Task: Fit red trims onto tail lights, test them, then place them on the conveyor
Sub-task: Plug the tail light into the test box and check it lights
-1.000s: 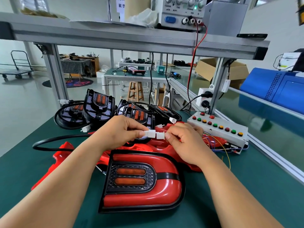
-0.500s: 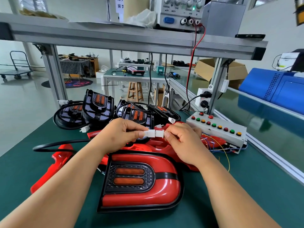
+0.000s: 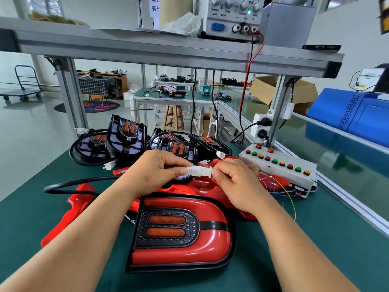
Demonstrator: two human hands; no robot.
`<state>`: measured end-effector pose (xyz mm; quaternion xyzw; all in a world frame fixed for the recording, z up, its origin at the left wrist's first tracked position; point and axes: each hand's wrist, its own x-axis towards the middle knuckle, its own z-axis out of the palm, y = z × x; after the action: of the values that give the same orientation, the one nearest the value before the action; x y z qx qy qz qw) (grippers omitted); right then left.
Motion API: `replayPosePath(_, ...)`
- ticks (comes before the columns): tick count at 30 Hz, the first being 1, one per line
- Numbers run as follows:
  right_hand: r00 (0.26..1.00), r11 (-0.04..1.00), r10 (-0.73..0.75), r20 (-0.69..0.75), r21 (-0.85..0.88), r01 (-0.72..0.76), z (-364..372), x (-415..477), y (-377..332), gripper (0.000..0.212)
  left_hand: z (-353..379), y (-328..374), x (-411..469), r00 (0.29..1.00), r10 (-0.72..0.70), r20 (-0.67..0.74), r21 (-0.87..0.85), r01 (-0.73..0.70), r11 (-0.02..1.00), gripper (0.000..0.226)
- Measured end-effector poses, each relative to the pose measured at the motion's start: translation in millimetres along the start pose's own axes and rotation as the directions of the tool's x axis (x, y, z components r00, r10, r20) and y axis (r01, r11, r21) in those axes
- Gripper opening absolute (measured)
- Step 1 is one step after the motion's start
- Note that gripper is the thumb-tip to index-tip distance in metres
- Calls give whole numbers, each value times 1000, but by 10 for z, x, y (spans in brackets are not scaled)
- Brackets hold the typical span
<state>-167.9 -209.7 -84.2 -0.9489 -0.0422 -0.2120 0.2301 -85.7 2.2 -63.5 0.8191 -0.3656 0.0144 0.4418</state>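
Your left hand (image 3: 155,171) pinches one white connector half (image 3: 192,170) between thumb and fingertips, and your right hand (image 3: 235,182) pinches the other half (image 3: 206,171) in the same way. The two halves meet end to end in the small space between your hands. Whether they are fully clicked together, I cannot tell.

Just below your grip, on the side nearer to you, lies the tail light (image 3: 181,232). Its red trim (image 3: 185,252) already sits around the dark lens, so the fitting step looks done for this piece. I judge you are at the test step, and the amber bars do not seem lit.

The button box (image 3: 277,163) stands just to the right of your right hand, with no hand on it. Beyond your grip the bare tail lights (image 3: 126,131) wait, and loose red trims (image 3: 63,220) lie under your hands and to their left.

What is left, as I judge: press the buttons, unplug, and place this lamp on the conveyor (image 3: 347,165), which I take to be the green belt far right of your grip.
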Motion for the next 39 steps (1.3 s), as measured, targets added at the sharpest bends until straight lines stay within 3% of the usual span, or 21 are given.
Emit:
replayPosePath(11, 999, 999, -27, -42, -47, 25, 14, -5, 1, 24, 88, 60, 34, 998, 60, 16, 71, -61, 996, 36)
replayPosePath(15, 999, 997, -25, -43, -69, 22, 24, -8, -14, 26, 132, 54, 40, 998, 68, 8, 112, -68, 991, 29)
replayPosePath(18, 998, 996, -32, -48, -79, 28, 41, 7, -49, 26, 112, 33, 46, 996, 89, 12, 112, -90, 990, 40)
replayPosePath(29, 999, 996, -23, -23, -92, 20, 95, -13, -12, 23, 139, 9, 30, 998, 65, -13, 186, -62, 981, 20)
replayPosePath(35, 1000, 983, 15, -14, -184, -17, 160, -30, 23, 26, -49, 4, -152, 971, 109, -213, 161, -75, 984, 29)
replayPosePath(39, 999, 983, 20, -38, -182, -27, 183, -31, 67, 23, -167, -112, -422, 940, 121, -318, 297, -22, 955, 21)
